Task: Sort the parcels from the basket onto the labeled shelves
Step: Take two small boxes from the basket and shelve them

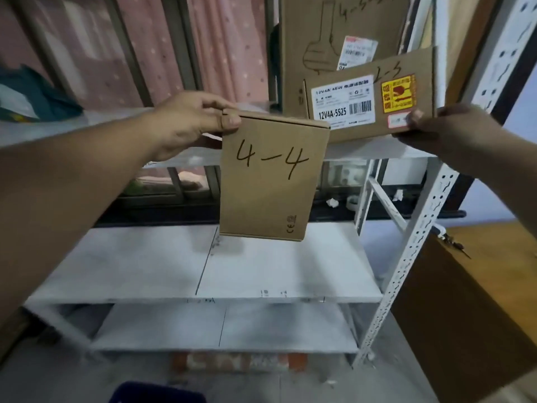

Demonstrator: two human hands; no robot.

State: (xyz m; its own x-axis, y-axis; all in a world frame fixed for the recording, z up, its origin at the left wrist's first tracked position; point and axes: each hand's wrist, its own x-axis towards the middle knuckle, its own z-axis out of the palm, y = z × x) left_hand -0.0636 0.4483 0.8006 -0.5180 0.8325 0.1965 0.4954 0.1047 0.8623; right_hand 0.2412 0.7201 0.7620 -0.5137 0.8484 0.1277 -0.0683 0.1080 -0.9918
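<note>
My left hand (pixel 189 120) pinches the top left corner of a flat brown cardboard parcel (pixel 270 193) marked "4-4", which hangs upright in front of the white shelf unit. My right hand (pixel 453 132) grips the lower right corner of a second cardboard parcel (pixel 369 82) with a white "12V4A-5525" label and a yellow-red sticker, marked "2-3", resting on the upper shelf board (pixel 377 149). Behind it stands a tall cardboard box (pixel 319 39) with handwriting and a shipping label.
A middle shelf board (pixel 145 271) and a lower board (pixel 174 330) sit below the parcel. A perforated white upright (pixel 412 251) stands at the right, with a brown wooden cabinet (pixel 479 301) beside it. A dark blue basket edge (pixel 157 394) shows at the bottom. Teal fabric (pixel 32 94) lies at upper left.
</note>
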